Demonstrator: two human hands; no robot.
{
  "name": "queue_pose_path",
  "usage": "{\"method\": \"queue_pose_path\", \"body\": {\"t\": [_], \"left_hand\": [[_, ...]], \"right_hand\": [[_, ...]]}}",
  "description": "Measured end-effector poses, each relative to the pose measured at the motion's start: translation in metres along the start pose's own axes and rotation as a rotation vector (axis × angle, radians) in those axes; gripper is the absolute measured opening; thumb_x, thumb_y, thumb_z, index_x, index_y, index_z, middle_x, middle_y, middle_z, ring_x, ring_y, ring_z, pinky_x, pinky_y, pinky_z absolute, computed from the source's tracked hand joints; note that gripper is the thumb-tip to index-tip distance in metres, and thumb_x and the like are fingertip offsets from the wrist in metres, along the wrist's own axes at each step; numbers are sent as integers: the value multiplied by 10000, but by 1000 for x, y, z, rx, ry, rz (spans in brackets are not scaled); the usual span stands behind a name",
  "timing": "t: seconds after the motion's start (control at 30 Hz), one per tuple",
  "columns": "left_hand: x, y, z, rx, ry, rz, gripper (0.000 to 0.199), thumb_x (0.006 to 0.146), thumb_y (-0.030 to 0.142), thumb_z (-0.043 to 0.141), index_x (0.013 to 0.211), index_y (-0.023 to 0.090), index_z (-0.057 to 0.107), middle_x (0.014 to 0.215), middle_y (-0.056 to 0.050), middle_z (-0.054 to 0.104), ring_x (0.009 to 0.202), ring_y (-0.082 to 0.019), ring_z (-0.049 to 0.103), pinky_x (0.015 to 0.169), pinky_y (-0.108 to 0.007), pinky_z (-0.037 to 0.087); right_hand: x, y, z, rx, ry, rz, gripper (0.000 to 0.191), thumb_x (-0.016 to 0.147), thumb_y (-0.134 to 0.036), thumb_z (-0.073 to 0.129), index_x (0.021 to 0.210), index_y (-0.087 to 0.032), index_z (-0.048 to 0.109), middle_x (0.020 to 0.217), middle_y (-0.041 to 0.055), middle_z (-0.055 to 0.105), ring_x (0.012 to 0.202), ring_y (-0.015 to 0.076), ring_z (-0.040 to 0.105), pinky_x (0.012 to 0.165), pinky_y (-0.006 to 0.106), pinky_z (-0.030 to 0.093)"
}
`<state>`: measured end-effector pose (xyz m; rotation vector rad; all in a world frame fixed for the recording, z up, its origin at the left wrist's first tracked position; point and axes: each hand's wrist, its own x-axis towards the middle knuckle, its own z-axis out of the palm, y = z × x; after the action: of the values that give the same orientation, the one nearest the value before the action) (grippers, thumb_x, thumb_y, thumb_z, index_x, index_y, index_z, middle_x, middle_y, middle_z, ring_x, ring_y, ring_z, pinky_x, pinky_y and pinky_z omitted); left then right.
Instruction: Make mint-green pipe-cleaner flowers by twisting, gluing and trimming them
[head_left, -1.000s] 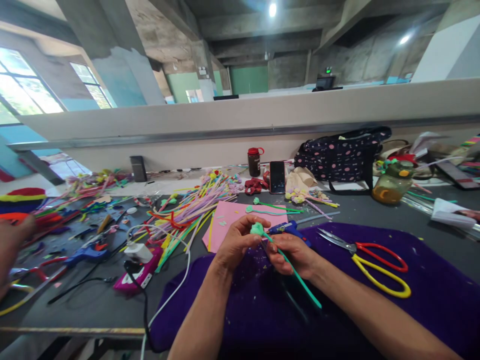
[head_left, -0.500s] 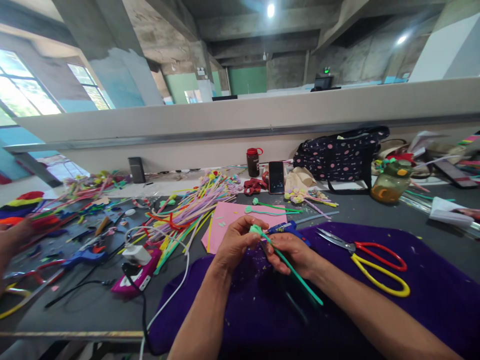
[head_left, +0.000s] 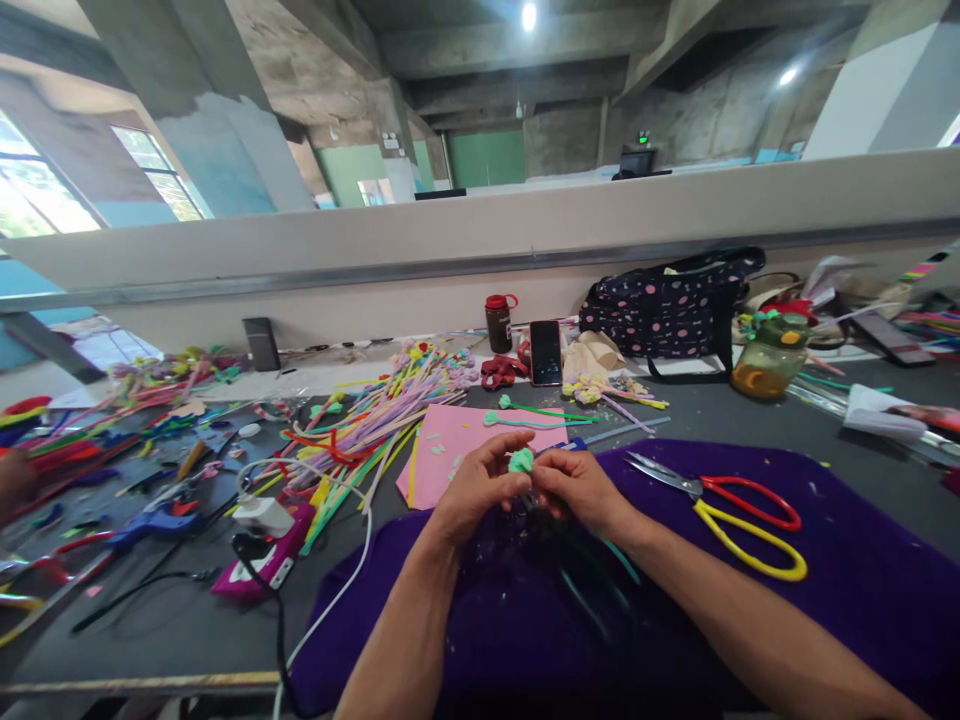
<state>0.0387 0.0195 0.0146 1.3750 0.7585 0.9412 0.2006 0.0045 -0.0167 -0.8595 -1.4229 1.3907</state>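
A small mint-green pipe-cleaner flower (head_left: 520,460) is held between my two hands above a dark purple cloth (head_left: 495,620). My left hand (head_left: 480,487) has its thumb and fingers curled round the flower head from the left. From the other side, my right hand (head_left: 583,490) pinches close to the head, and its palm hides most of the stem; a green end shows below it. Scissors (head_left: 701,488) with one red and one yellow handle lie on the cloth at the right, blades partly apart. Behind my hands, green-stemmed pieces (head_left: 544,420) rest on a pink sheet (head_left: 427,470).
A pile of coloured pipe cleaners (head_left: 390,400) lies left of the pink sheet. Nearer are a magenta power strip (head_left: 266,565) and cables. A phone (head_left: 545,352), red-lidded bottle (head_left: 499,322), patterned bag (head_left: 667,310) and green jug (head_left: 772,355) line the back. Another person's hand (head_left: 15,485) is far left.
The flower head has turned more upright, and its stem has swung behind my right hand. My right fingers have moved up against the head. The camera view has shifted slightly.
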Motion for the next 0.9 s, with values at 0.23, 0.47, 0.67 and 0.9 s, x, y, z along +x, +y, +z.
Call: {"method": "queue_pose_path", "body": {"t": [0.23, 0.47, 0.67, 0.9], "left_hand": [[2, -2, 1, 72, 123, -44, 328, 649, 322, 680, 928, 152, 652, 514, 43, 467, 389, -32, 323, 360, -168, 226], [3, 0, 0, -3, 169, -74, 241, 612, 321, 703, 780, 159, 644, 524, 41, 536, 362, -39, 391, 383, -185, 296], [5, -4, -4, -23, 213, -44, 219, 636, 308, 692, 788, 161, 637, 552, 47, 527, 390, -37, 412, 405, -180, 325], [5, 0, -2, -94, 218, -36, 319, 607, 287, 707, 894, 157, 659, 672, 5, 576, 460, -46, 448, 436, -179, 368]], "right_hand": [[-1, 1, 1, -147, 1, -48, 302, 807, -407, 508, 639, -158, 541, 492, -51, 487, 369, 53, 415, 353, 164, 282], [1, 4, -3, -53, -66, -33, 305, 801, -450, 503, 717, -161, 553, 545, -42, 516, 369, 62, 421, 348, 177, 309], [1, 3, -4, 32, -73, -12, 379, 822, -498, 432, 735, -154, 564, 623, -3, 588, 416, 91, 502, 361, 191, 346], [4, 4, -3, -67, 43, -42, 262, 765, -380, 562, 629, -159, 534, 466, -66, 473, 337, 47, 382, 338, 169, 263]]}}
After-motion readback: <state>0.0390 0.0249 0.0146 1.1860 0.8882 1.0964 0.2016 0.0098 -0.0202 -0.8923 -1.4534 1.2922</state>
